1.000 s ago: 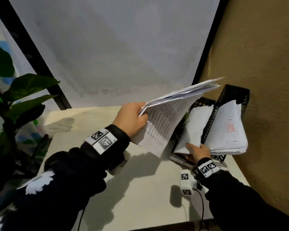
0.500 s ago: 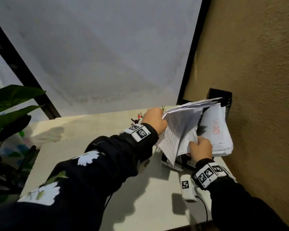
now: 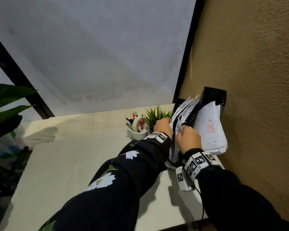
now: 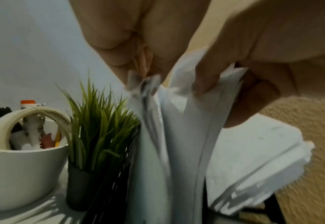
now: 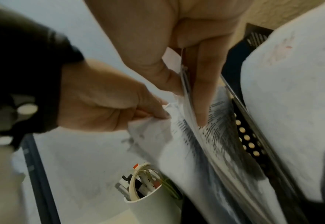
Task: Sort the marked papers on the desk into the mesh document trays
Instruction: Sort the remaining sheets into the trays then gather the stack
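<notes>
A thick stack of printed papers [image 3: 182,112] stands on edge in the left compartment of the black mesh tray [image 3: 214,95]. My left hand [image 3: 168,122] pinches the stack's near left corner. My right hand [image 3: 183,132] pinches several sheets just to the right. In the right wrist view the right hand [image 5: 188,98] has thumb and forefinger on either side of the sheets [image 5: 205,151], and the left hand [image 5: 158,115] grips a crumpled corner. The left wrist view shows fingertips [image 4: 202,84] clamped on the sheets [image 4: 179,144]. The right compartment holds papers with red writing [image 3: 210,130].
A white cup [image 3: 138,132] with pens and a tape roll [image 3: 138,123] stands left of the tray, next to a small green plant [image 3: 157,115]. A textured tan wall [image 3: 257,97] runs along the right. Large leaves [image 3: 7,104] hang at the far left of the desk [image 3: 73,164].
Both hands have moved right and down. The stack, held high and fanned in the left hand before, now stands in the left compartment. The right hand has left the tray front and taken hold of the sheets.
</notes>
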A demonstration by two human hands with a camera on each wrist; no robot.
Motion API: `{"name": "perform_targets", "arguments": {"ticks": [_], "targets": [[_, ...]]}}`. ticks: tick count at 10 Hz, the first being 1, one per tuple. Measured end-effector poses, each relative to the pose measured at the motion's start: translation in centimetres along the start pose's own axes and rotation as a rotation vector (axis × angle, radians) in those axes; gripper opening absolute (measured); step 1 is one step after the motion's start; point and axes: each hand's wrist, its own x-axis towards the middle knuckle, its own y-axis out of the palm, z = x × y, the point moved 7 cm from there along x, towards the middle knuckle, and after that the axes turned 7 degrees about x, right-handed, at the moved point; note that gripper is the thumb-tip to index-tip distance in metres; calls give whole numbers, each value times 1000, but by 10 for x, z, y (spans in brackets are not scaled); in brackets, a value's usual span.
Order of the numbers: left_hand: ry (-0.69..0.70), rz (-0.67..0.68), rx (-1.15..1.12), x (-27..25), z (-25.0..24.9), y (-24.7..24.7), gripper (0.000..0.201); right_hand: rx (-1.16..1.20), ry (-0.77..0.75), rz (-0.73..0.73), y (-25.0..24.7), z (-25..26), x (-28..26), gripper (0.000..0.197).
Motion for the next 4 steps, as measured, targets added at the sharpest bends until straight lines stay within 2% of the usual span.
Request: {"name": "perform_targets", "arguments": {"ticks": [1,2,3,4], "targets": [[54,26,-50,7,-5,0,31,-93,-46,54,6,8,4,25],[72,89,2,3,1,2,32,-66,-18,185,25,5,-1,26],[93,-29,-58,-11,22,-15,37,66,39,240,32,-6,-11,56],[19,-79,-157,-38,77,-23,31,120,71,264,28,-29,-28,79]]}}
